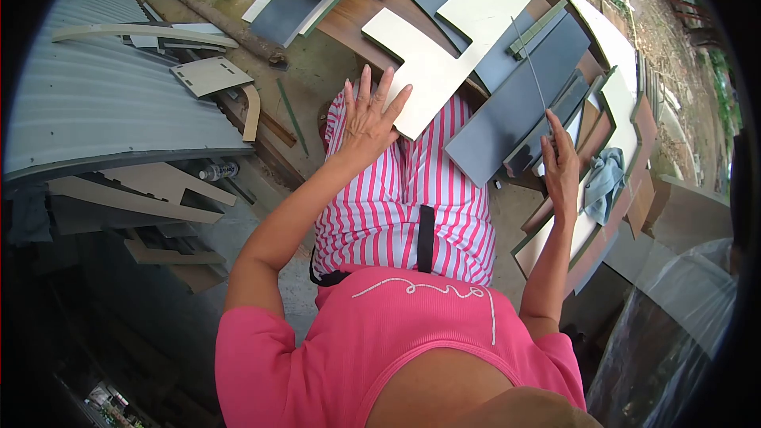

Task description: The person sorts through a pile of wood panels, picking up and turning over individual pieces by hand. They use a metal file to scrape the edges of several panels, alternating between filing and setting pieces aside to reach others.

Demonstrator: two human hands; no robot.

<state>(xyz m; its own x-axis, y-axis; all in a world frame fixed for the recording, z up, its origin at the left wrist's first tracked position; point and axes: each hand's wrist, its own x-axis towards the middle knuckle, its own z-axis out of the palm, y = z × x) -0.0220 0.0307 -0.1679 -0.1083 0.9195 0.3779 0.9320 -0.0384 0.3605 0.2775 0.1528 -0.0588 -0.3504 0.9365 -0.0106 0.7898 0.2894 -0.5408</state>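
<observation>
A cream-coloured board [444,71] with notched cut-outs slants over my lap, its near end above my knees. My left hand [369,120] lies at its left edge with the fingers spread, the fingertips at or just over the board. In my right hand [561,158] is one end of a thin, dark, straight rod [533,67], which points up and away toward the board's right edge. Whether the rod is a file or a plain stick I cannot make out. Dark grey panels [523,103] lie beneath and beside the rod.
Brown, grey and green panels [317,0] are stacked ahead. At right, a blue-grey cloth [605,182] lies on more cut boards [622,111]. A corrugated metal sheet [119,95] with curved pieces is at left, a plastic bottle [219,170] beside it. Clear plastic sheeting [674,317] hangs at lower right.
</observation>
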